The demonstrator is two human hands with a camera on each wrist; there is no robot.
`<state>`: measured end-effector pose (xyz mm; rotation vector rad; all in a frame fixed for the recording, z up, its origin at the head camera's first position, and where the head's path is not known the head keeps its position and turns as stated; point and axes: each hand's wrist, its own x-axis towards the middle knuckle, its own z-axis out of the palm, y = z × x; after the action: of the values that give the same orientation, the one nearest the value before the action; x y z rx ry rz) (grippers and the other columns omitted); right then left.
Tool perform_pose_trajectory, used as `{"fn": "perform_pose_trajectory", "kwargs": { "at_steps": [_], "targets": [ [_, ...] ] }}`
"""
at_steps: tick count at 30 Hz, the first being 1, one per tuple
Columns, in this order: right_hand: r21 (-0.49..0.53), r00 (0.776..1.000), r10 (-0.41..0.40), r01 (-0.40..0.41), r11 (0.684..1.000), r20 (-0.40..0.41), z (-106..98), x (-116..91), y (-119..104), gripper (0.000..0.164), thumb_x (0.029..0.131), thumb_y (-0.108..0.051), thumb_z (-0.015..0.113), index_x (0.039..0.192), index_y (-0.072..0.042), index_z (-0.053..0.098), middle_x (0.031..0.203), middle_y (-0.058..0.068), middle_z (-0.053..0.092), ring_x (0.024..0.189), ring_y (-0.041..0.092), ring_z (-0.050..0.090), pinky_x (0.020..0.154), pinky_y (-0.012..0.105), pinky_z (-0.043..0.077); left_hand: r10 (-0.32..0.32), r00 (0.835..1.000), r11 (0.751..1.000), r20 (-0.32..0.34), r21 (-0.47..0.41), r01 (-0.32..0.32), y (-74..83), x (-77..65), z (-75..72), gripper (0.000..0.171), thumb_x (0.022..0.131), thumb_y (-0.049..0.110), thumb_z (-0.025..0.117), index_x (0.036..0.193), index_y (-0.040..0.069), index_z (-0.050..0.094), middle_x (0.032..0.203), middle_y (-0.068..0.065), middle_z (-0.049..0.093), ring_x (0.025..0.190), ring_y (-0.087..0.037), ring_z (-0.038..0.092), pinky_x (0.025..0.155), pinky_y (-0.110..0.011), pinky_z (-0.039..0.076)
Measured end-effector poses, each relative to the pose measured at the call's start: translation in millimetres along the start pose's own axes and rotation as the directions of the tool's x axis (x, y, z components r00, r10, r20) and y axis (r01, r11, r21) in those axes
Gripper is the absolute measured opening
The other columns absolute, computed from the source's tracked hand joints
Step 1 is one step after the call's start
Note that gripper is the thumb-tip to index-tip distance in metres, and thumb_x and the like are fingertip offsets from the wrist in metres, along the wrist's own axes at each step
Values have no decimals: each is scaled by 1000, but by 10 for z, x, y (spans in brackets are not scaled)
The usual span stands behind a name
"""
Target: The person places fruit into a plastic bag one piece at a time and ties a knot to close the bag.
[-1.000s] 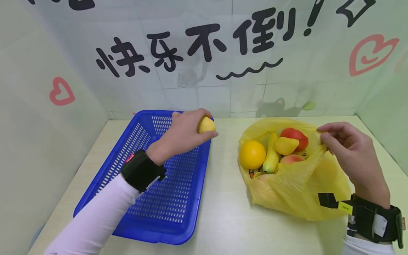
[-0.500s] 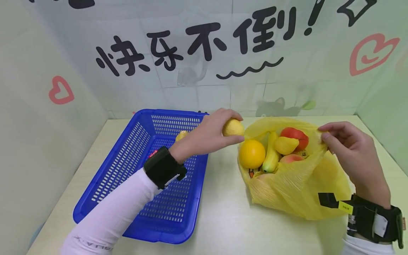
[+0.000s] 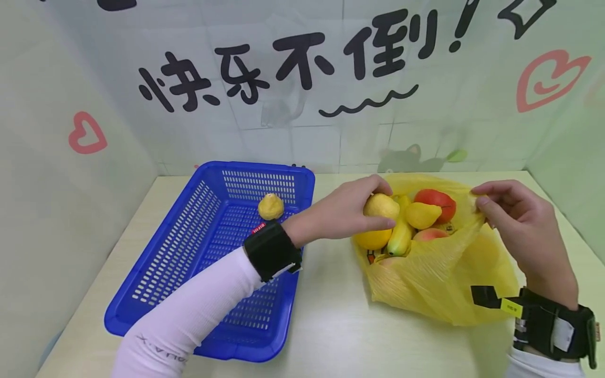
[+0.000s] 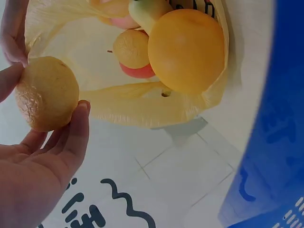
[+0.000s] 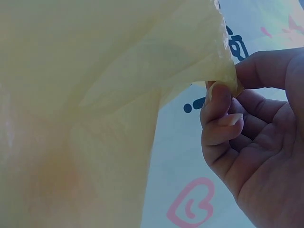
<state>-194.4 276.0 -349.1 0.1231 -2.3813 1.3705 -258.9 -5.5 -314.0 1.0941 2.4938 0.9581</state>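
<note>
My left hand (image 3: 347,210) holds a pale yellow oval fruit (image 3: 381,206) between thumb and fingers, over the left side of a yellow plastic bag (image 3: 439,294). In the left wrist view, the fruit's wrinkled skin (image 4: 47,92) shows between the fingertips. The bag's mouth gapes, with an orange (image 3: 372,240), a banana (image 3: 400,237), a small yellow fruit (image 3: 424,216), a red fruit (image 3: 446,202) and a peach-coloured one (image 3: 431,234) inside. At the bag's right edge, my right hand (image 3: 529,226) pinches the thin plastic (image 5: 223,66) between thumb and forefinger.
A blue slotted basket (image 3: 288,315) stands left of the bag, under my left forearm. One yellow fruit (image 3: 271,207) lies in its far end. Behind the table (image 3: 331,325) rises a pale wall (image 3: 302,142) with black lettering.
My left hand has carried the yellow fruit rightward from above the basket to over the bag. Another yellow fruit in the basket has come into sight. The right hand keeps its place.
</note>
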Motion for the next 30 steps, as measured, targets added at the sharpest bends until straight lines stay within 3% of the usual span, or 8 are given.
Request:
{"fn": "perform_pose_trajectory", "kwargs": {
  "at_steps": [7, 14, 18, 25, 30],
  "targets": [
    [-4, 1000, -6, 6, 1000, -3, 6, 9, -13, 16, 98, -7, 57, 111, -14, 63, 86, -16, 61, 71, 5, 54, 65, 8, 47, 28, 999, 992, 36, 123, -33, 82, 97, 95, 48, 92, 32, 68, 131, 8, 51, 124, -3, 57, 102, -13, 53, 83, -17, 46],
    [0, 1000, -12, 12, 1000, -6, 12, 1, 6, 17, 98, -6, 57, 110, -15, 64, 87, -16, 61, 70, 5, 53, 65, 8, 46, 14, 998, 975, 57, 220, -26, 143, 273, 277, 49, 93, 36, 66, 132, 10, 52, 129, -2, 54, 117, -13, 46, 90, -17, 41],
    [3, 1000, -23, 23, 1000, -9, 14, 1, 10, 18, 98, -5, 57, 110, -15, 64, 87, -15, 61, 70, 5, 53, 64, 8, 46, 2, 998, 974, 67, 224, -17, 166, 348, 334, 49, 93, 38, 66, 132, 12, 52, 125, 0, 55, 112, -12, 46, 86, -15, 41],
    [14, 999, -41, 41, 999, -8, 11, 20, 4, 18, 97, -4, 57, 110, -14, 64, 86, -14, 61, 69, 4, 53, 64, 8, 46, -10, 997, 959, 83, 282, -14, 189, 475, 400, 48, 93, 36, 66, 132, 12, 53, 129, 3, 57, 115, -10, 49, 93, -15, 41],
    [13, 999, -35, 35, 999, -7, 27, 15, 12, 18, 97, -4, 57, 110, -15, 64, 86, -14, 61, 69, 4, 53, 63, 9, 46, -22, 996, 949, 91, 314, -7, 170, 561, 480, 41, 93, 28, 66, 129, 12, 56, 117, 3, 58, 103, -10, 51, 84, -14, 42]
  ]
}}
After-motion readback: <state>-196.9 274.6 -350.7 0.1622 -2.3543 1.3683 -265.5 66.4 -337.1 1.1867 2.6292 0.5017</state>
